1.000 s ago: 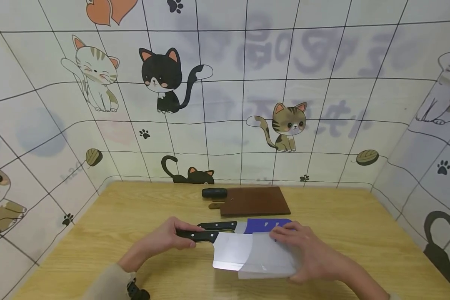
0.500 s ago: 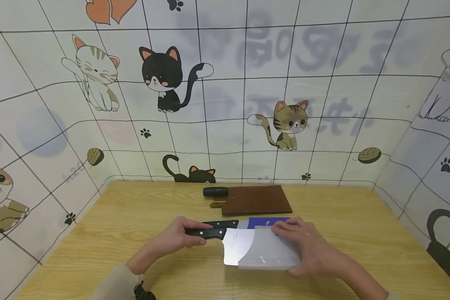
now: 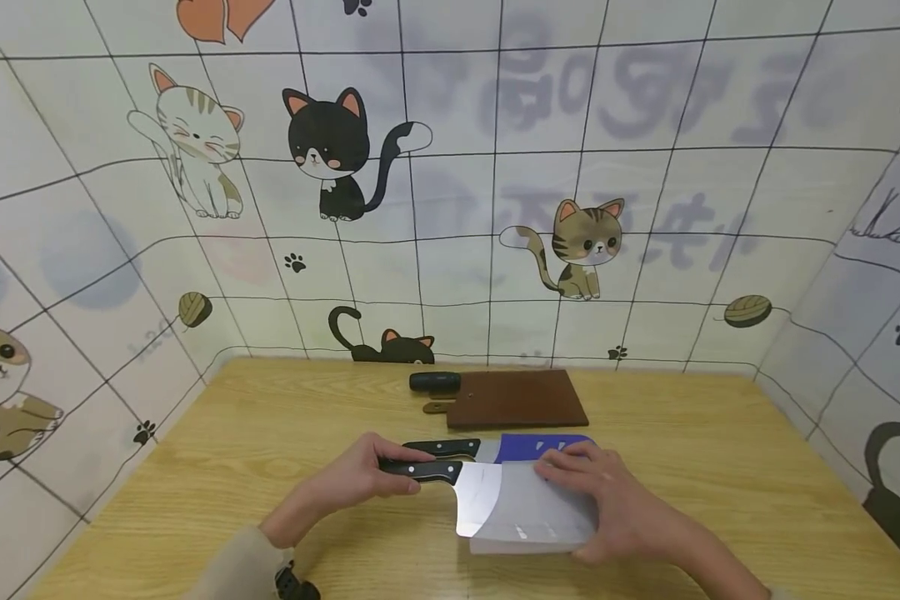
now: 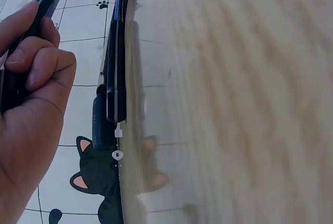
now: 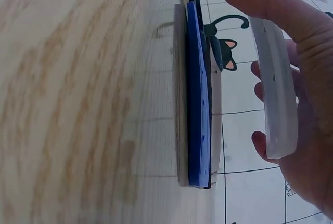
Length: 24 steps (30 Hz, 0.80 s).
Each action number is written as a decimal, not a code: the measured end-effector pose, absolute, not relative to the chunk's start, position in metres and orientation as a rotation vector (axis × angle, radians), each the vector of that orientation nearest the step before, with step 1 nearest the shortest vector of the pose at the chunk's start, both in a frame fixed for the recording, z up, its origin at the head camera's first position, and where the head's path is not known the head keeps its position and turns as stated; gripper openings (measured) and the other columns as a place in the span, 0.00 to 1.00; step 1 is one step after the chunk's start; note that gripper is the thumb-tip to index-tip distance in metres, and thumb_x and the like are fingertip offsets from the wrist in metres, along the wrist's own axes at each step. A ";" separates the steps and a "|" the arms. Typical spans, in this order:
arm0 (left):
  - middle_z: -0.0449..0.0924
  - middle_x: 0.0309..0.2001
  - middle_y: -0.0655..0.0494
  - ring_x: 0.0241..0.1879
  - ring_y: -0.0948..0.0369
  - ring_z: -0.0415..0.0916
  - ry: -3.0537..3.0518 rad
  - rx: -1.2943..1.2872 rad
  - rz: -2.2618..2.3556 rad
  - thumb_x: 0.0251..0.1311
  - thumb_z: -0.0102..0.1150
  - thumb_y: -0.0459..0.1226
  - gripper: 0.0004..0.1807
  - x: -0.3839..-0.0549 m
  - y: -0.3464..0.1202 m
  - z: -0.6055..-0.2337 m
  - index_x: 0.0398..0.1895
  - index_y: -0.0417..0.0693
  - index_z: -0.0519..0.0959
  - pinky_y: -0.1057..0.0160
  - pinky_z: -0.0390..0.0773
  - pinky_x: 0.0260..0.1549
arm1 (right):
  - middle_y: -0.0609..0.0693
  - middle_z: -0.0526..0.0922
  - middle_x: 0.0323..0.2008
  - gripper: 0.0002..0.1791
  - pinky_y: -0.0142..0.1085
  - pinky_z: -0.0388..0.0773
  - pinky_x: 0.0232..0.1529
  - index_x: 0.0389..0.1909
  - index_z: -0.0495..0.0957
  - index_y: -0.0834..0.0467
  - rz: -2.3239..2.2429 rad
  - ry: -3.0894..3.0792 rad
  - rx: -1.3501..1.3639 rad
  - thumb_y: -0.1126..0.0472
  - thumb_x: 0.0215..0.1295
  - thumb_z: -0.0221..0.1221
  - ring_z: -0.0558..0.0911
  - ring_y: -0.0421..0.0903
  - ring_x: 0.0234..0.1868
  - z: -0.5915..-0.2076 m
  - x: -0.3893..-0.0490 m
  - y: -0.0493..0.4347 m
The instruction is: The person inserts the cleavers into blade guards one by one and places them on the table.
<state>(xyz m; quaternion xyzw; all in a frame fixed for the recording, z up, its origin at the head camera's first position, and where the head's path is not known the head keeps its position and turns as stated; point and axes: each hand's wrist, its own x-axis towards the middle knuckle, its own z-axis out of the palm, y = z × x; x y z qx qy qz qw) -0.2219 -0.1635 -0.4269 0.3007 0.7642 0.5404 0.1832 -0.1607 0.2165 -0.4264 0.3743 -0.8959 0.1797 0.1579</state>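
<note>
My left hand (image 3: pixel 352 479) grips the black riveted handle (image 3: pixel 431 472) of a cleaver, whose wide steel blade (image 3: pixel 476 498) points right. A translucent white blade sheath (image 3: pixel 536 508) covers most of the blade, leaving a strip of bare metal by the handle. My right hand (image 3: pixel 618 504) holds the sheath's far end, thumb on the lower edge and fingers over the top. The right wrist view shows the sheath (image 5: pixel 276 89) raised off the table between thumb and fingers. Curled fingers of the left hand (image 4: pixel 41 78) wrap the handle in the left wrist view.
Just behind the cleaver lies a second black-handled knife (image 3: pixel 442 448) in a blue sheath (image 3: pixel 536 447). Farther back are a brown cutting board (image 3: pixel 521 400) and a black cylindrical object (image 3: pixel 435 382). A cat-printed cloth wall (image 3: pixel 450 208) surrounds the wooden table (image 3: pixel 330 400).
The cleaver has moved right and deeper into the white sheath, so less bare blade shows. My left hand has shifted right with the handle; the right hand has stayed nearly in place.
</note>
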 end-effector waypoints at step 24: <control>0.85 0.45 0.45 0.30 0.64 0.72 2.244 0.776 1.570 0.62 0.71 0.32 0.19 -0.205 -0.129 -0.429 0.57 0.38 0.85 0.70 0.67 0.25 | 0.54 0.81 0.62 0.51 0.55 0.68 0.51 0.63 0.82 0.54 0.475 -2.649 0.921 0.46 0.27 0.83 0.73 0.54 0.59 -0.424 -0.159 0.217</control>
